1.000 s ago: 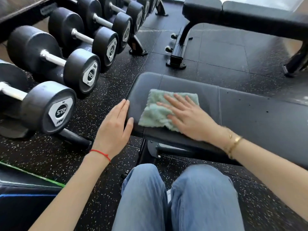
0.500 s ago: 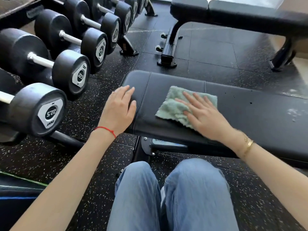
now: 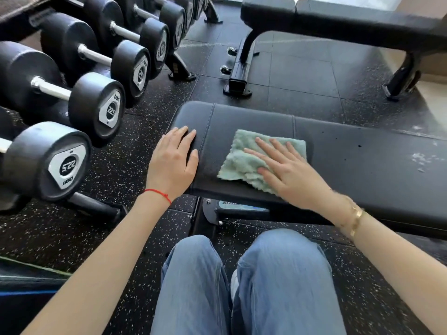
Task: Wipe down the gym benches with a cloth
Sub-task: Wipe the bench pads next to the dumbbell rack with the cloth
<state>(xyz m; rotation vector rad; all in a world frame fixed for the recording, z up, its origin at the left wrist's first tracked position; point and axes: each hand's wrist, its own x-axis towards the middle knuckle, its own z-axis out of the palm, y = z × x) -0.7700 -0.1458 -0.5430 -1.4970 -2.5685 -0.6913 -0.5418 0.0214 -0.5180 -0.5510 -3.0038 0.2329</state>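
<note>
A black padded gym bench (image 3: 362, 153) runs from the centre to the right in the head view. A pale green fluffy cloth (image 3: 242, 160) lies flat on its left section. My right hand (image 3: 290, 172) presses down on the cloth's right half with the fingers spread flat. My left hand (image 3: 171, 163) rests palm down on the bench's left end, fingers apart, holding nothing. White smudges (image 3: 420, 160) mark the pad further right.
A rack of black dumbbells (image 3: 96, 110) lines the left side, close to the bench's end. A second black bench (image 3: 338, 22) stands behind, across a strip of dark rubber floor. My knees in blue jeans (image 3: 242, 286) are just in front of the bench frame.
My right hand has slid the cloth to the right along the pad. My left hand has shifted from the bench's side edge onto its end.
</note>
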